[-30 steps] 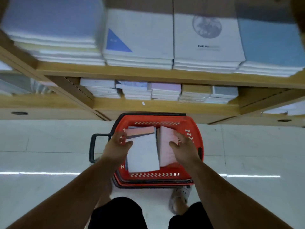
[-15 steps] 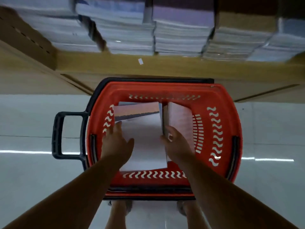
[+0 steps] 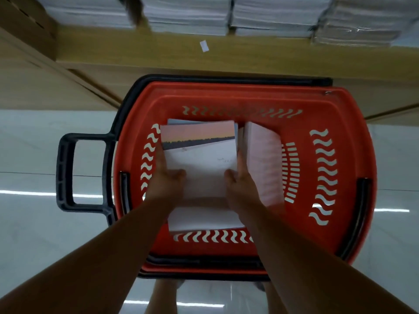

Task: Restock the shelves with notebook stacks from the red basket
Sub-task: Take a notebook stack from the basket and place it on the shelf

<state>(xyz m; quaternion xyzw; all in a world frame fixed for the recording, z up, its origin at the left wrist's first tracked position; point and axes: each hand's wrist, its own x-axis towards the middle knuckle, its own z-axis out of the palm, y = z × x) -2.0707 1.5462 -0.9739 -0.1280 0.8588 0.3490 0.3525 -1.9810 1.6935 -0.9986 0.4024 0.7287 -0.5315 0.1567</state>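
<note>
Your left hand (image 3: 166,183) is clamped on the left edge of the white notebook stack with the pink-sky cover photo (image 3: 200,164), thumb pressed flat on the top cover and fingers wrapped down the side out of sight. Your right hand (image 3: 241,185) grips the stack's right edge the same way, thumb on the cover, fingers tucked into the gap between this stack and the pale pink notebooks standing on edge (image 3: 264,164) just beside it. Both hands are curled closed around the stack, one on each side.

From your head view, the stack sits inside the red plastic basket with wavy slots in its walls (image 3: 326,177), toward its left half; whether it is resting on what lies beneath or lifted clear, you cannot tell. A black plastic handle (image 3: 65,173) juts from the basket's left side. The basket stands on the glossy pale tiled floor (image 3: 34,223), close against the wooden shelf (image 3: 249,55), which carries rows of wrapped white notebook stacks (image 3: 272,17) along the top of the view.
</note>
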